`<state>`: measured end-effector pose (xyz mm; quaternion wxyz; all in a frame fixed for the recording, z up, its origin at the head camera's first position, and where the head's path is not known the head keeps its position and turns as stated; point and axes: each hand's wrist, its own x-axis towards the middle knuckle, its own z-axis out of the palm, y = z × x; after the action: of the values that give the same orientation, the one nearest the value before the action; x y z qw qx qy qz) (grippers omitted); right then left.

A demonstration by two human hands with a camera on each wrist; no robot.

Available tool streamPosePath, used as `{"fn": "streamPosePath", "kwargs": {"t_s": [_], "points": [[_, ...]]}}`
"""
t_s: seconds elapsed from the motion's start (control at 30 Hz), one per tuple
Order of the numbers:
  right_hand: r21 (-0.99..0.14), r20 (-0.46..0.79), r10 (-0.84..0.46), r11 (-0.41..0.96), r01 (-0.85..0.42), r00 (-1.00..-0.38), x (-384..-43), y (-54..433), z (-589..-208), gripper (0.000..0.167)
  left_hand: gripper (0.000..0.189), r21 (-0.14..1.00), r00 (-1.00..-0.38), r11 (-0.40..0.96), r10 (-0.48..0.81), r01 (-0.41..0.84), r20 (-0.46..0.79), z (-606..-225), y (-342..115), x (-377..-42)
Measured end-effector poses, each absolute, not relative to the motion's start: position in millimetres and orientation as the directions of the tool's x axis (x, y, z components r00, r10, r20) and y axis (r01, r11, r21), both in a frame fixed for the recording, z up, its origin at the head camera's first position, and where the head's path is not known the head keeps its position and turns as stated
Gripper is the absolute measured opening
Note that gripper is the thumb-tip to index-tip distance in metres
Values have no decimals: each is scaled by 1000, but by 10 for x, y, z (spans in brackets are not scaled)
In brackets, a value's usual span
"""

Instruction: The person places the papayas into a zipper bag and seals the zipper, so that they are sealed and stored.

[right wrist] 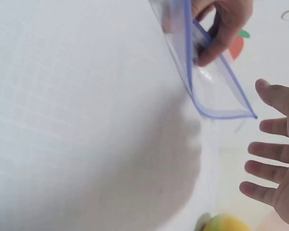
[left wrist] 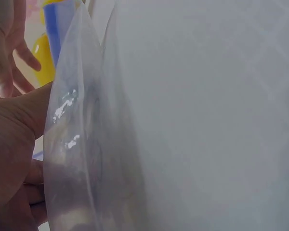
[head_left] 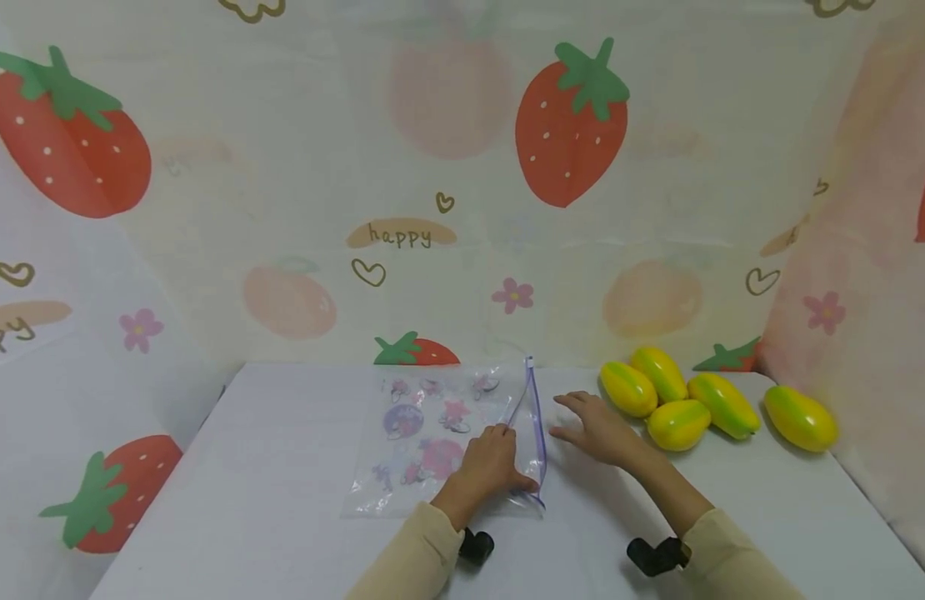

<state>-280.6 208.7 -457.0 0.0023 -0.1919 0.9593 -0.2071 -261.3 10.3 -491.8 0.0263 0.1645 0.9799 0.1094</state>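
Pinching the bag [head_left: 425,458] near its mouth, seemingly to part its layers, the left hand [head_left: 487,467] faces the right hand [head_left: 599,429], whose empty grip is spread near the fruit [head_left: 678,426].

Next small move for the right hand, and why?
I'd probably send the right hand to the leftmost smooth yellow-green oval fruit: that hand is open and empty, the fruit close by, while the left hand holds the clear printed plastic bag with its purple-edged mouth spread open.
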Motion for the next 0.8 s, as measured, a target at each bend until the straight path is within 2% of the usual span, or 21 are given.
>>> {"fn": "streamPosePath", "kwargs": {"t_s": [0.23,0.53,0.67,0.8], "points": [[-369,107,-288,877,-307,-952,-2860,2236,-4431,60,81,229,-943,920,332,319,-18,-4897,100,-2594],[-282,143,-248,918,-280,-958,-2989,2414,-4246,62,77,233,-941,915,338,329,3,-4901,104,-2596],[-271,123,-236,926,-261,-964,-3062,2478,-4200,63,75,223,-939,915,342,336,11,-4885,91,-2594],[-257,60,-172,949,-182,-983,-3109,2525,-4167,65,74,221,-937,913,349,342,7,-4866,83,-2576]]}}
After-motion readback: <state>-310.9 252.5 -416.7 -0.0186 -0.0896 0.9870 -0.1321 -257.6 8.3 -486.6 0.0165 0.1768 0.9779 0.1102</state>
